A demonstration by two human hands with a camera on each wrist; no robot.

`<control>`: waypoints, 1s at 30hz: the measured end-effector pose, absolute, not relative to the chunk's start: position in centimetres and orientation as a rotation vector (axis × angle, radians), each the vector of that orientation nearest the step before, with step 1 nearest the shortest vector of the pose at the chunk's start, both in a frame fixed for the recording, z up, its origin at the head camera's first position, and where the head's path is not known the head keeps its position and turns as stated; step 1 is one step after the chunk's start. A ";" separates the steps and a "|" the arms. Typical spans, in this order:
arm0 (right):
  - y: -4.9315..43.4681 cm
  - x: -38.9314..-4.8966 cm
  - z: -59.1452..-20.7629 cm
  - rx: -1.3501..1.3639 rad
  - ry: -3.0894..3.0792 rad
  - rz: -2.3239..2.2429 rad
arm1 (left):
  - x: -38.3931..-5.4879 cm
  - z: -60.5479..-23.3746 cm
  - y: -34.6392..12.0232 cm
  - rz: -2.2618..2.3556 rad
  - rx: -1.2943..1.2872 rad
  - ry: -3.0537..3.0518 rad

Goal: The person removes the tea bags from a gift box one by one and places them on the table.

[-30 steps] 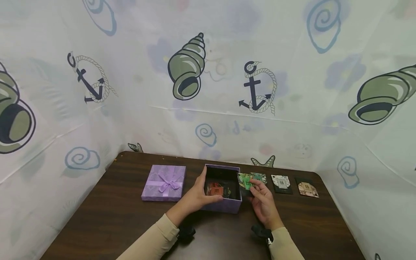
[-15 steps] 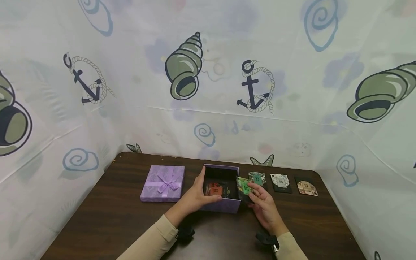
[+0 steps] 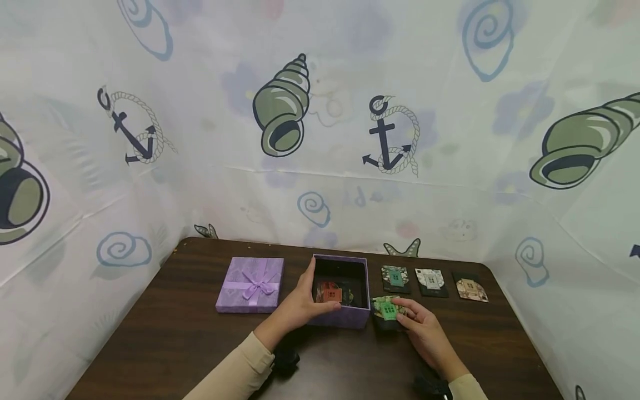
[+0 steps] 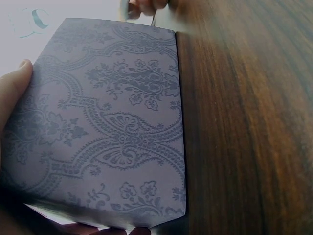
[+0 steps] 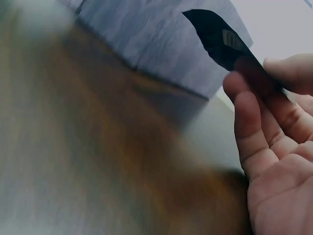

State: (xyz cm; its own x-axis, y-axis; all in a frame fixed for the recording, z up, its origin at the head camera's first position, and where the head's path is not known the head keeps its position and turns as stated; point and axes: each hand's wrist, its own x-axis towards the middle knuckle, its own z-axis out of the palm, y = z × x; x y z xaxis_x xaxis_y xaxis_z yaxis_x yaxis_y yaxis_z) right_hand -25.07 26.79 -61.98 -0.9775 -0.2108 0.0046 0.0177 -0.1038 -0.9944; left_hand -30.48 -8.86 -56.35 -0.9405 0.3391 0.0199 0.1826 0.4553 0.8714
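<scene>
A purple gift box (image 3: 350, 318) stands without its lid in the middle of the table. My left hand (image 3: 299, 304) grips its near left corner, thumb over the front rim and fingers along the left side. Inside lie a red and black packet (image 3: 330, 293) and another dark one, partly hidden. Just right of the box, my right hand (image 3: 425, 330) pinches a small flat green and black packet (image 3: 388, 309) between thumb and fingers. In the right wrist view the packet's dark back (image 5: 217, 41) faces the camera, slightly bent, above the table.
The purple lid (image 3: 250, 284) with a ribbon bow lies left of the box. Behind the right hand a row of packets lies flat: teal (image 3: 395, 278), white (image 3: 431, 281) and beige (image 3: 471, 287). A patterned cloth wall (image 3: 340, 211) borders the table's back edge.
My right hand has carried the green packet from the box's right rim, in front of the teal packet, toward me and slightly right. The teal packet now shows fully. My left hand stays put.
</scene>
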 end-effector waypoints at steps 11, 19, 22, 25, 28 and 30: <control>26.6 -23.2 -62.0 -0.005 2.427 -1.976 | -30.4 -56.7 -8.9 1.463 0.442 2.549; 25.3 -23.5 -61.5 0.213 2.522 -1.943 | -30.5 -56.7 -9.2 1.466 0.428 2.548; 25.2 -23.5 -61.3 0.286 2.573 -1.892 | -30.6 -56.8 -9.2 1.462 0.429 2.546; 25.4 -23.4 -61.1 0.345 2.611 -1.809 | -30.6 -56.7 -9.1 1.462 0.427 2.542; 25.8 -23.4 -60.9 0.366 2.631 -1.715 | -30.7 -56.7 -9.0 1.466 0.431 2.540; 26.0 -23.4 -60.9 0.364 2.648 -1.659 | -30.7 -56.6 -8.9 1.468 0.436 2.538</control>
